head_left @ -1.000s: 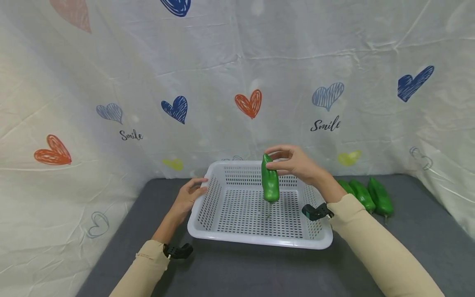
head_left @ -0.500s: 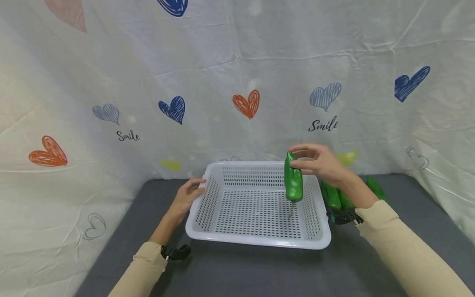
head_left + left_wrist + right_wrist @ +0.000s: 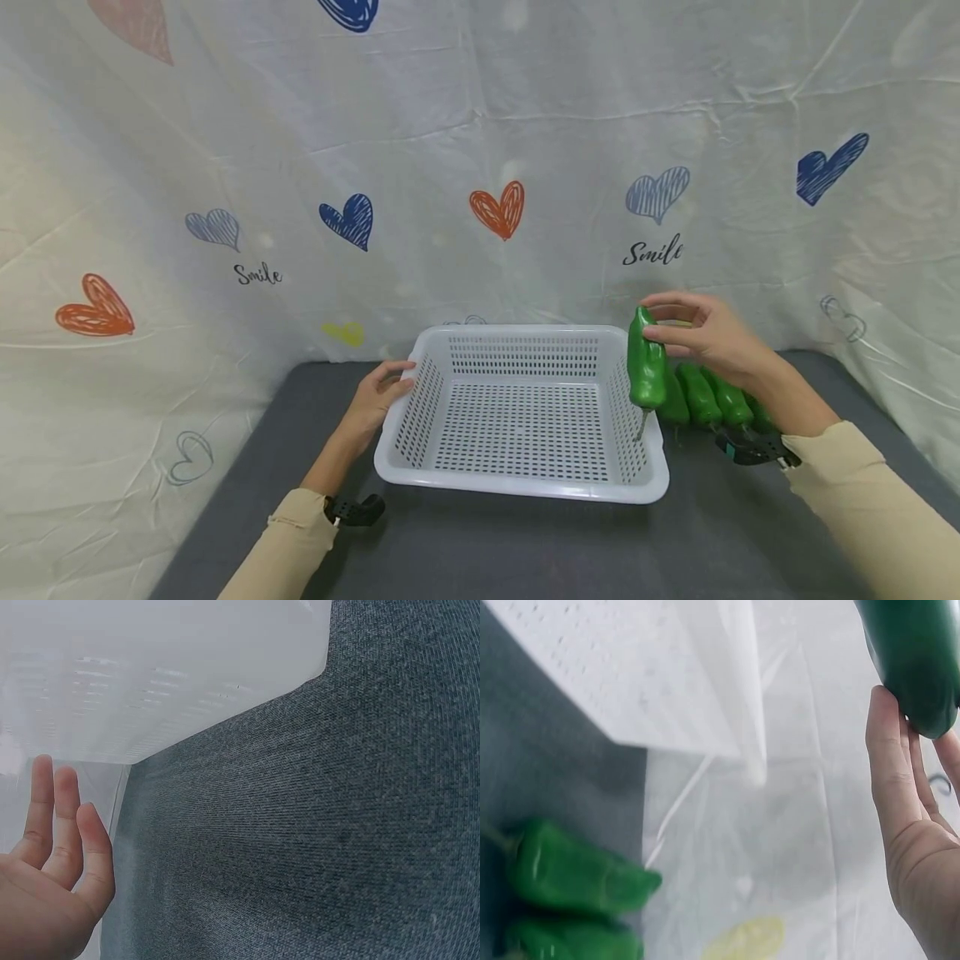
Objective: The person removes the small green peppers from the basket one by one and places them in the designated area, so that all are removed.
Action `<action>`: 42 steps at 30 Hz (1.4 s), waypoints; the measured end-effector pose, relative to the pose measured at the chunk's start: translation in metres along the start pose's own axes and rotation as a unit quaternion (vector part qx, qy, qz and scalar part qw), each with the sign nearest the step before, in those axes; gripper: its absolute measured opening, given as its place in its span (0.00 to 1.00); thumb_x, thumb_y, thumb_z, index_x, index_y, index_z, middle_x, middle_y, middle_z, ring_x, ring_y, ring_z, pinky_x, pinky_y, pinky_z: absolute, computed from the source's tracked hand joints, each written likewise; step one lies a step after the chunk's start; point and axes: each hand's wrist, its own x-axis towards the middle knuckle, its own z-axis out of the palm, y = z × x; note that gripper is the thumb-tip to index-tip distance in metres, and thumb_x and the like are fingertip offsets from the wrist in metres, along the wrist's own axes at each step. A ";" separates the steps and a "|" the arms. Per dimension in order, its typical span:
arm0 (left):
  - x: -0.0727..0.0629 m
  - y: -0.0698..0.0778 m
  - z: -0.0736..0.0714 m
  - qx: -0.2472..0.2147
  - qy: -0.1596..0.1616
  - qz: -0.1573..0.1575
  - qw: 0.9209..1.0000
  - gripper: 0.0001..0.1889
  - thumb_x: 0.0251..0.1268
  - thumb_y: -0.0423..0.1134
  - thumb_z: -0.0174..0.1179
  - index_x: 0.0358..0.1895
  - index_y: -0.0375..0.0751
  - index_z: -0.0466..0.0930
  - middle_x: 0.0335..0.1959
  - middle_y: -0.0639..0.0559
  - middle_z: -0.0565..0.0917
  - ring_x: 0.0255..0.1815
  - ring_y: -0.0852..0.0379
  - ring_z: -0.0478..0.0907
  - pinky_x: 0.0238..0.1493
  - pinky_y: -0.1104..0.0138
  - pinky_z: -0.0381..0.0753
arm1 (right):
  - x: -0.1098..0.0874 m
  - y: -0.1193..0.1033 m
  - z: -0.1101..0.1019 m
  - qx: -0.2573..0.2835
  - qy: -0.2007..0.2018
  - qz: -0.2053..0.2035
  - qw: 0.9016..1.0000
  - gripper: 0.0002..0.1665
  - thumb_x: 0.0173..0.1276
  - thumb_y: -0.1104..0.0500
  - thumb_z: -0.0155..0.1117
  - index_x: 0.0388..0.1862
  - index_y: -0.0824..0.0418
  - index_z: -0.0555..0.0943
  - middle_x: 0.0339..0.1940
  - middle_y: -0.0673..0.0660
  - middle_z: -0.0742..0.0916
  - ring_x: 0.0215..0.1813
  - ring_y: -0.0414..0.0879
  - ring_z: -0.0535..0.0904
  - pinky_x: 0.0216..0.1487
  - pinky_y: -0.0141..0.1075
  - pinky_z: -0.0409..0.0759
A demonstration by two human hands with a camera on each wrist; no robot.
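My right hand (image 3: 708, 337) pinches a long green pepper (image 3: 647, 362) near its tapered upper end. The pepper hangs upright, stem down, over the right rim of the white plastic basket (image 3: 517, 493). In the right wrist view the fingers reach up to the held pepper (image 3: 922, 667). My left hand (image 3: 378, 396) touches the basket's left rim. From the left wrist view, that hand's fingers (image 3: 67, 817) are fairly straight beside the basket's outer wall (image 3: 187, 682). Several green peppers (image 3: 699, 396) lie in a row right of the basket, partly hidden behind the right hand and wrist.
The basket stands on a dark grey table (image 3: 510, 550), its slotted floor bare. A whitish curtain (image 3: 420, 125) printed with hearts hangs behind the table. Loose peppers (image 3: 577, 870) lie close below the basket's side in the right wrist view.
My right hand has moved right with the pepper, from over the middle of the basket to over its right rim. The left hand has stayed at the left rim.
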 end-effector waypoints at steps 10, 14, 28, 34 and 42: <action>0.000 0.000 0.000 -0.002 0.006 -0.006 1.000 0.21 0.79 0.40 0.58 0.69 0.39 0.71 0.59 0.35 0.78 0.46 0.49 0.83 0.40 0.62 0.83 | -0.032 0.008 -0.036 -0.045 0.060 0.033 0.997 0.30 0.75 0.61 0.66 0.73 0.60 0.72 0.64 0.52 0.77 0.58 0.42 0.80 0.49 0.38 0.82; 0.000 0.000 0.000 -0.002 0.005 -0.005 1.000 0.22 0.79 0.40 0.58 0.70 0.39 0.71 0.59 0.35 0.78 0.45 0.49 0.83 0.40 0.62 0.83 | -0.044 0.016 -0.052 -0.028 0.068 0.032 0.997 0.29 0.75 0.66 0.64 0.73 0.61 0.71 0.63 0.48 0.78 0.57 0.41 0.80 0.49 0.35 0.82; -0.001 0.002 0.001 -0.012 0.003 -0.006 1.000 0.22 0.79 0.39 0.58 0.70 0.40 0.71 0.58 0.35 0.78 0.44 0.50 0.83 0.39 0.62 0.83 | -0.079 0.050 -0.098 -0.068 0.077 0.027 0.994 0.30 0.77 0.68 0.60 0.75 0.63 0.69 0.62 0.40 0.79 0.56 0.34 0.78 0.46 0.32 0.81; 0.000 0.002 0.000 -0.010 0.002 -0.004 1.000 0.22 0.79 0.40 0.58 0.70 0.39 0.71 0.58 0.34 0.78 0.44 0.49 0.83 0.39 0.62 0.84 | -0.086 0.062 -0.111 -0.123 0.095 0.058 0.986 0.31 0.77 0.63 0.62 0.76 0.59 0.68 0.59 0.33 0.77 0.55 0.29 0.76 0.45 0.29 0.79; -0.001 0.003 0.002 -0.003 0.008 -0.004 1.000 0.21 0.78 0.39 0.58 0.69 0.40 0.71 0.57 0.35 0.79 0.44 0.49 0.83 0.39 0.62 0.83 | -0.095 0.074 -0.129 -0.146 0.101 0.078 0.981 0.32 0.78 0.59 0.62 0.78 0.54 0.67 0.56 0.28 0.75 0.53 0.24 0.74 0.44 0.25 0.77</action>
